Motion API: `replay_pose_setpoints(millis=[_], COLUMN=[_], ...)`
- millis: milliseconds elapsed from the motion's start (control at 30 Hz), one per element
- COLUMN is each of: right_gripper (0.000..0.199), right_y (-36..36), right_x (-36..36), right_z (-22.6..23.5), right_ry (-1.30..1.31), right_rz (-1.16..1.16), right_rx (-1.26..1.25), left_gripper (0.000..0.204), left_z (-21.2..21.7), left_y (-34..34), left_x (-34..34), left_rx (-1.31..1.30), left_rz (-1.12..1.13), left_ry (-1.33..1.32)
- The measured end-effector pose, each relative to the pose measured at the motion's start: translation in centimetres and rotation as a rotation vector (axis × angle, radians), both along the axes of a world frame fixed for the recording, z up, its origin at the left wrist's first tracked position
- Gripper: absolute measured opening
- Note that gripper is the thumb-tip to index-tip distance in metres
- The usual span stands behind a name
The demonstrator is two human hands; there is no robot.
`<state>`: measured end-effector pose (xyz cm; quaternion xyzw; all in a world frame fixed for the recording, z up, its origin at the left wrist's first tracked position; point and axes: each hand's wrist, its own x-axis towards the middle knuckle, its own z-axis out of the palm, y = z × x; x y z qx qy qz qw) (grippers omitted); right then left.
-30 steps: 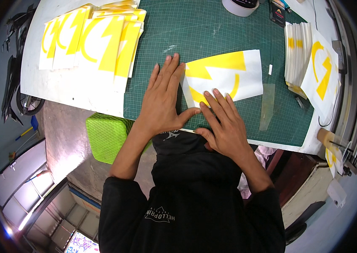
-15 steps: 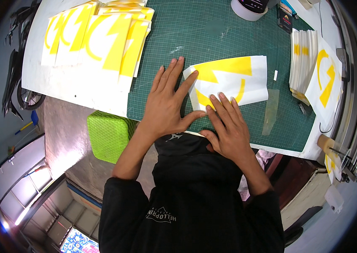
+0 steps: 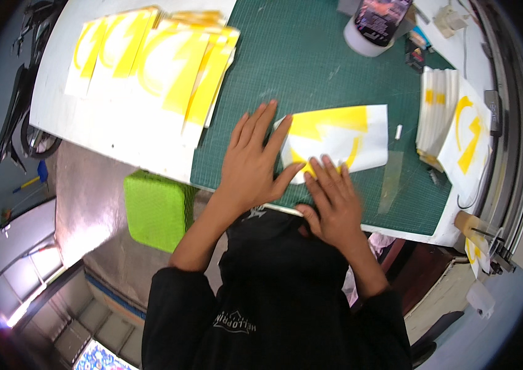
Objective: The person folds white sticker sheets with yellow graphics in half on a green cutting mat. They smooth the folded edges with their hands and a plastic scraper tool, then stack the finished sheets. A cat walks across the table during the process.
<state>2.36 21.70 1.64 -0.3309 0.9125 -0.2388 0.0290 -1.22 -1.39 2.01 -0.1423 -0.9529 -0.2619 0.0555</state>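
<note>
On the green cutting mat (image 3: 298,55) lies a white paper piece with yellow print (image 3: 373,139), perhaps a folded sheet or flat paper bag; I cannot tell which. My left hand (image 3: 249,163) rests with fingers spread at its left end, the index finger and thumb touching that edge. Flat on the lower edge are the fingertips of my right hand (image 3: 335,203), its fingers stretched out and its thumb apart. Neither hand grips anything.
Several similar printed papers (image 3: 172,68) lie overlapping at the far left. A thick paper stack (image 3: 437,111) stands at the right, beside a loose printed piece (image 3: 468,135). A phone (image 3: 383,21) leans in a white round holder at the back. A green stool (image 3: 157,209) stands below the table's left.
The whole view has shifted slightly, so table, paper and hands sit lower in the picture. Against the paper, both hands keep nearly the same places.
</note>
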Motion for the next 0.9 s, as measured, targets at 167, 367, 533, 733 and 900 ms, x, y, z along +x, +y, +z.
replay_pose_setpoints(millis=[167,367,533,733,900], right_gripper=[0.061,0.063,0.064,0.062,0.046], right_y=[0.1,0.2,0.0,1.1,6.5], right_x=[-0.3,0.3,1.2,1.5,2.2], right_z=[0.6,0.6,0.1,0.3,0.3], right_ry=[-0.013,0.019,0.017,0.029,0.207], right_rz=[-0.008,-0.072,-0.117,-0.244,-0.782], right_rx=[-0.030,0.014,0.013,0.012,-0.050], left_gripper=[0.085,0.093,0.095,0.099,0.099], left_z=[1.0,1.9,1.6,1.6,2.0], left_y=[-0.1,0.1,-0.1,0.1,0.1], left_x=[-0.4,-0.6,-0.2,-0.5,-0.4], left_rx=[-0.001,-0.089,-0.112,-0.091,-0.089], left_rz=[-0.037,-0.043,-0.050,-0.066,-0.062], left_ry=[-0.081,-0.103,-0.102,-0.121,-0.132])
